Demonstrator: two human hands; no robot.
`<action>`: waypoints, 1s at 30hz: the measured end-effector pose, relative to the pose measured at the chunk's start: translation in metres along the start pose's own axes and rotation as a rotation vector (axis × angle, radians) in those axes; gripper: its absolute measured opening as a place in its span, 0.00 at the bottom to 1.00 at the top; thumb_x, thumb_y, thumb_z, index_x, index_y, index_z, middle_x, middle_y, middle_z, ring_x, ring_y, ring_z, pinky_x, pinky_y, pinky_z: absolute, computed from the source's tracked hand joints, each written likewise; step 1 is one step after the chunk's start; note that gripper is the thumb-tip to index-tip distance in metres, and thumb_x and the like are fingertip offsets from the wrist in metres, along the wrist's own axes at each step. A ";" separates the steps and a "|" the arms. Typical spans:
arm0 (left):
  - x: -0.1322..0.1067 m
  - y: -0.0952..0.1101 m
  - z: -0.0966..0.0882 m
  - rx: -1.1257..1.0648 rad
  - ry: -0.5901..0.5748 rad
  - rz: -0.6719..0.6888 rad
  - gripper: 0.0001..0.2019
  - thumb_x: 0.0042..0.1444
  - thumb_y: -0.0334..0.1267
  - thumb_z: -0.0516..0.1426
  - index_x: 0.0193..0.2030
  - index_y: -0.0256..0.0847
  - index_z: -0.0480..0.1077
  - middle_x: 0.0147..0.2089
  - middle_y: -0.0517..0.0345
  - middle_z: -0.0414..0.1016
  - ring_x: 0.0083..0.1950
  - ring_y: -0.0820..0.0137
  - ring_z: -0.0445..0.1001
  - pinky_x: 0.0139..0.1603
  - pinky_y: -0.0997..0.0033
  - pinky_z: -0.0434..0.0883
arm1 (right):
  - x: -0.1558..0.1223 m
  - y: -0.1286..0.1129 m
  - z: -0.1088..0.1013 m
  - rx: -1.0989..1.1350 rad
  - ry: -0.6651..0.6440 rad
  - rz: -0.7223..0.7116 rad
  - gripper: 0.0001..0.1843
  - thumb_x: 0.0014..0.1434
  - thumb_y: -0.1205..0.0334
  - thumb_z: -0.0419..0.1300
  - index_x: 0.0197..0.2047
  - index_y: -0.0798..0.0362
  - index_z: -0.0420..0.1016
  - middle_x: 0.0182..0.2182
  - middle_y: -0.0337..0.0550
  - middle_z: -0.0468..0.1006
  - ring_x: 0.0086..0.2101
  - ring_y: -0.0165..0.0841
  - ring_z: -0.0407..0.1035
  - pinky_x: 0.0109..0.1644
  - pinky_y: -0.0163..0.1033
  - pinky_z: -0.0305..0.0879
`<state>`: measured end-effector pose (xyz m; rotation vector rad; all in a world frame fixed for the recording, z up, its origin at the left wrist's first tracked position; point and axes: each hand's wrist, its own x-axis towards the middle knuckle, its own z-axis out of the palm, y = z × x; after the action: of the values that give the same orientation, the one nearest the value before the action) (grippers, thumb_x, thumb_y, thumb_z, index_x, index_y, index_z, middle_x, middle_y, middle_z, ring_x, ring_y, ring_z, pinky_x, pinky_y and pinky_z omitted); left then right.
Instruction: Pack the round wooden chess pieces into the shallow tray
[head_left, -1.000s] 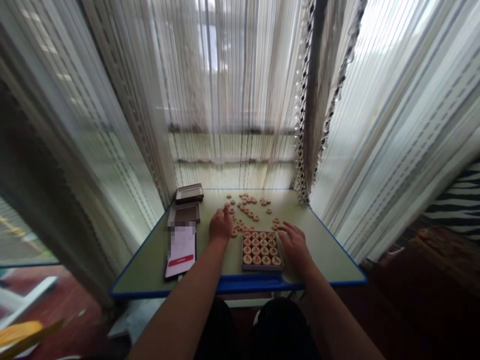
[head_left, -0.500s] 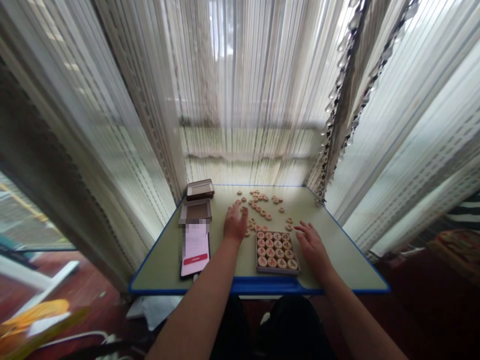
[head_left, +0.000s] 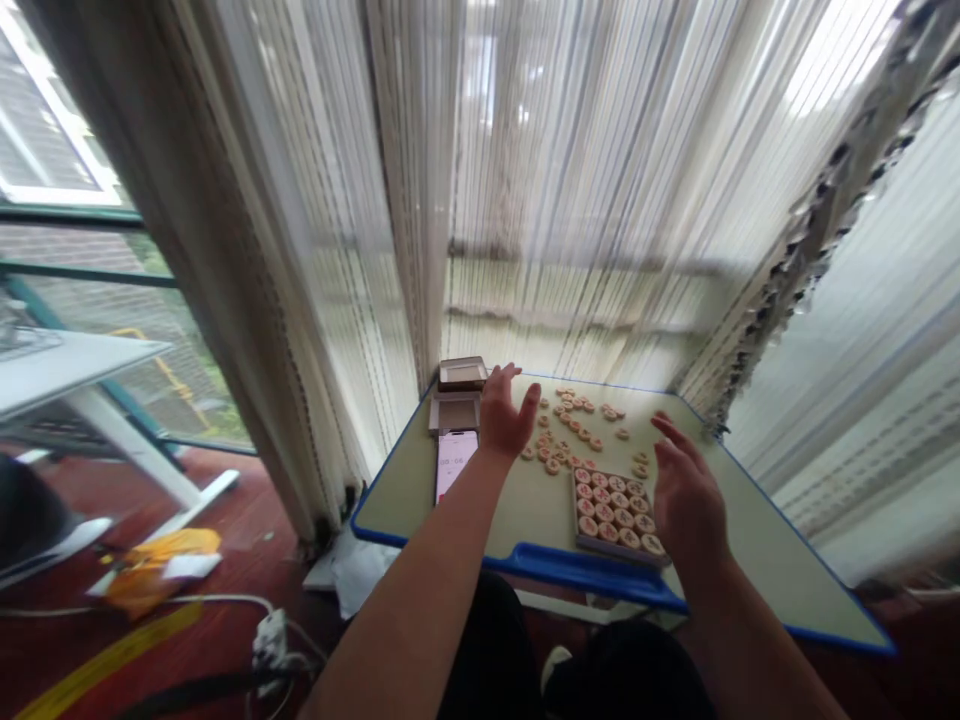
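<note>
Apparently between grasps, the left hand [head_left: 506,417] and right hand [head_left: 688,498] are seen spread and unladen, loose round pale-wood discs [head_left: 574,425] between them, a mauve-grey, disc-filled square box [head_left: 619,550] beside the latter; finger closure is needed for any pickup.

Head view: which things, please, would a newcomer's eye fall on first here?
Probably the tray filled with round pieces, near the front of the blue-edged table. Beyond it, loose pieces lie scattered. The open left hand and right hand frame them on either side.
</note>
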<state>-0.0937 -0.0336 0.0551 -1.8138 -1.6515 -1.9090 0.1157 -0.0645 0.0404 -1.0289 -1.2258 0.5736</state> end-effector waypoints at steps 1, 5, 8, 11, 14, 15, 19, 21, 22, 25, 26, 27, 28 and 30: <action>0.007 -0.006 -0.010 0.006 0.013 -0.024 0.21 0.56 0.49 0.47 0.49 0.36 0.64 0.54 0.45 0.66 0.61 0.62 0.56 0.60 0.59 0.54 | -0.003 -0.010 0.021 0.027 -0.036 -0.016 0.23 0.55 0.56 0.46 0.53 0.47 0.65 0.56 0.42 0.64 0.56 0.37 0.56 0.56 0.47 0.53; 0.025 -0.041 -0.046 -0.056 0.027 -0.225 0.21 0.56 0.50 0.47 0.48 0.38 0.66 0.50 0.49 0.69 0.54 0.64 0.65 0.56 0.62 0.60 | -0.019 -0.032 0.106 0.161 -0.100 -0.060 0.25 0.57 0.55 0.42 0.58 0.48 0.58 0.58 0.43 0.59 0.58 0.36 0.52 0.56 0.47 0.54; 0.027 -0.068 -0.066 -0.213 0.042 -0.404 0.23 0.57 0.52 0.44 0.48 0.38 0.66 0.49 0.50 0.71 0.52 0.66 0.67 0.53 0.65 0.63 | -0.025 -0.034 0.160 0.356 -0.106 -0.062 0.25 0.58 0.56 0.42 0.58 0.49 0.58 0.58 0.43 0.59 0.58 0.34 0.51 0.58 0.46 0.51; 0.029 -0.092 -0.078 -0.352 0.051 -0.493 0.24 0.58 0.53 0.42 0.49 0.38 0.66 0.52 0.50 0.70 0.54 0.66 0.66 0.53 0.66 0.63 | -0.018 -0.026 0.202 0.437 -0.165 -0.011 0.26 0.58 0.55 0.41 0.59 0.49 0.54 0.59 0.45 0.58 0.58 0.33 0.52 0.57 0.44 0.53; 0.035 -0.115 -0.081 -0.445 0.063 -0.543 0.25 0.58 0.52 0.42 0.50 0.37 0.66 0.54 0.48 0.68 0.56 0.65 0.64 0.53 0.65 0.63 | 0.002 -0.004 0.234 0.410 -0.227 0.081 0.28 0.58 0.53 0.39 0.61 0.50 0.47 0.59 0.48 0.58 0.56 0.33 0.55 0.55 0.43 0.56; 0.037 -0.123 -0.081 -0.467 0.070 -0.569 0.25 0.58 0.52 0.42 0.50 0.36 0.65 0.55 0.48 0.67 0.57 0.65 0.64 0.54 0.65 0.63 | 0.011 0.006 0.242 0.363 -0.235 0.102 0.28 0.58 0.52 0.39 0.61 0.51 0.47 0.58 0.49 0.59 0.56 0.33 0.56 0.54 0.43 0.56; 0.045 -0.155 -0.076 -0.490 0.109 -0.628 0.26 0.58 0.53 0.41 0.51 0.36 0.65 0.56 0.48 0.66 0.58 0.66 0.63 0.55 0.65 0.62 | 0.042 0.052 0.259 0.096 -0.058 0.040 0.29 0.54 0.52 0.47 0.57 0.58 0.56 0.54 0.53 0.64 0.54 0.36 0.57 0.58 0.46 0.50; 0.045 -0.167 -0.072 -0.436 0.143 -0.588 0.26 0.58 0.53 0.41 0.52 0.37 0.64 0.56 0.50 0.65 0.59 0.67 0.62 0.56 0.65 0.61 | 0.050 0.074 0.262 0.080 -0.006 0.063 0.29 0.54 0.53 0.47 0.56 0.59 0.57 0.53 0.54 0.64 0.53 0.36 0.58 0.58 0.46 0.51; 0.045 -0.172 -0.069 -0.393 0.142 -0.563 0.26 0.58 0.53 0.41 0.52 0.38 0.64 0.56 0.51 0.66 0.59 0.67 0.62 0.57 0.65 0.60 | 0.052 0.083 0.263 0.081 -0.020 0.078 0.28 0.54 0.54 0.47 0.56 0.59 0.58 0.53 0.54 0.64 0.53 0.36 0.58 0.58 0.46 0.50; 0.043 -0.179 -0.062 -0.270 0.015 -0.456 0.26 0.57 0.55 0.43 0.52 0.40 0.66 0.55 0.52 0.68 0.58 0.65 0.62 0.59 0.63 0.57 | 0.053 0.101 0.268 0.056 -0.105 0.124 0.28 0.53 0.53 0.49 0.54 0.59 0.62 0.51 0.54 0.67 0.52 0.37 0.59 0.58 0.46 0.51; 0.043 -0.180 -0.060 -0.248 -0.033 -0.440 0.27 0.56 0.55 0.43 0.52 0.40 0.66 0.55 0.51 0.68 0.58 0.65 0.62 0.60 0.63 0.57 | 0.052 0.103 0.269 0.037 -0.152 0.126 0.27 0.53 0.52 0.49 0.53 0.59 0.63 0.51 0.53 0.68 0.52 0.38 0.60 0.58 0.46 0.51; 0.042 -0.180 -0.058 -0.235 -0.074 -0.442 0.27 0.57 0.56 0.42 0.52 0.40 0.66 0.55 0.51 0.67 0.59 0.64 0.61 0.60 0.62 0.56 | 0.051 0.105 0.270 0.012 -0.206 0.122 0.27 0.53 0.52 0.49 0.52 0.58 0.64 0.50 0.53 0.68 0.52 0.38 0.60 0.58 0.46 0.51; 0.042 -0.181 -0.057 -0.232 -0.106 -0.454 0.28 0.57 0.56 0.40 0.52 0.39 0.66 0.55 0.50 0.67 0.59 0.63 0.61 0.60 0.61 0.56 | 0.050 0.105 0.271 -0.021 -0.266 0.116 0.27 0.53 0.51 0.49 0.51 0.57 0.66 0.50 0.52 0.69 0.52 0.38 0.60 0.58 0.46 0.51; 0.041 -0.182 -0.055 -0.238 -0.154 -0.485 0.30 0.58 0.56 0.37 0.51 0.39 0.67 0.54 0.50 0.69 0.58 0.63 0.62 0.60 0.59 0.56 | 0.048 0.104 0.272 -0.104 -0.378 0.099 0.25 0.53 0.50 0.48 0.50 0.56 0.68 0.50 0.50 0.70 0.52 0.39 0.61 0.57 0.47 0.52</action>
<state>-0.2615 0.0335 -0.0169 -1.8003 -2.1638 -2.2857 -0.1114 0.1112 -0.0270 -1.1048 -1.5539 0.8149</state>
